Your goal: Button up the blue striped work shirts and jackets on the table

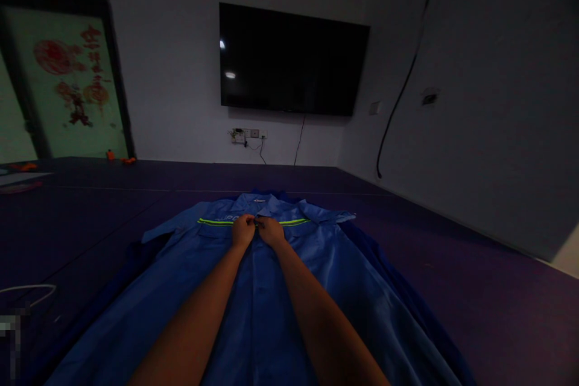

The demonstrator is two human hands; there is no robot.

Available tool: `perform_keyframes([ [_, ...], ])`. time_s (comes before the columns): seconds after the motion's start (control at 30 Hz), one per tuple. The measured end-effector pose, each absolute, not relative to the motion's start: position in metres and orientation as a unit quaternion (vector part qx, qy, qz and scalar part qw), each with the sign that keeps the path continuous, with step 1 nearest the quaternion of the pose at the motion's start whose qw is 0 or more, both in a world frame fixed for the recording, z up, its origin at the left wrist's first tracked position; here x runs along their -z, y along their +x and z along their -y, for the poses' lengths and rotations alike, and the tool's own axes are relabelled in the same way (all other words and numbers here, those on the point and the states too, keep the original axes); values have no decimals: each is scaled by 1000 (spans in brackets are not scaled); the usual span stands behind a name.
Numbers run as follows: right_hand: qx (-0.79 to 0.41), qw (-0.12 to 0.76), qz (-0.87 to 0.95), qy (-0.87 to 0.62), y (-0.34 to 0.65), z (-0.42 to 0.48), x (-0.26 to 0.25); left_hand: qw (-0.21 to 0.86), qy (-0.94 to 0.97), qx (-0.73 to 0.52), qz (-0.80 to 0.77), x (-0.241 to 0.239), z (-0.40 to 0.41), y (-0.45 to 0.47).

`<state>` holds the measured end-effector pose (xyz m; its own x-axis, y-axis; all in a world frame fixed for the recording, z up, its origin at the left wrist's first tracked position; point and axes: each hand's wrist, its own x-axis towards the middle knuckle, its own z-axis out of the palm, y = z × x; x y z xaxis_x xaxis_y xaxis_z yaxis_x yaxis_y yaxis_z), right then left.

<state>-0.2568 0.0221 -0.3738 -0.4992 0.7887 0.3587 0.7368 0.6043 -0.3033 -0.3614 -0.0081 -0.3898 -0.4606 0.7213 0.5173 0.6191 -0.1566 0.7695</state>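
Our left hand [244, 231] and right hand [271, 231] meet side by side at the front of the blue shirt [262, 289], both pinched nearly closed on its cloth; finer detail inside the pinch is too small to tell. The shirt lies spread beneath our grip and runs back toward us. Its collar [259, 200] lies just beyond the grip, lime stripes [297, 222] reach out to either side, and darker blue cloth [376, 254] shows farther out.

Your left hand [244, 230] and right hand [271, 231] pinch the front of the blue shirt [266, 307], fingertips close together. A yellow-green stripe [296, 222] extends either side of your grip; the collar [266, 206] lies just beyond, the television [294, 60] farther.
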Motion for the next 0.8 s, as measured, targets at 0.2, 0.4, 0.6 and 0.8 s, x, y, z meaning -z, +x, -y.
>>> perform_keyframes([
  [0.2,-64,243,860,-445,-257,-23,375,50,523,-540,-658,389,10,-360],
  [0.4,-92,308,852,-414,-255,-34,381,36,515,-561,-648,388,10,-361],
  [0.6,-115,373,823,-413,-245,-24,382,-7,439,-604,-665,386,26,-365],
  [0.8,-117,326,869,-354,-230,16,383,69,527,-522,-667,392,58,-371],
])
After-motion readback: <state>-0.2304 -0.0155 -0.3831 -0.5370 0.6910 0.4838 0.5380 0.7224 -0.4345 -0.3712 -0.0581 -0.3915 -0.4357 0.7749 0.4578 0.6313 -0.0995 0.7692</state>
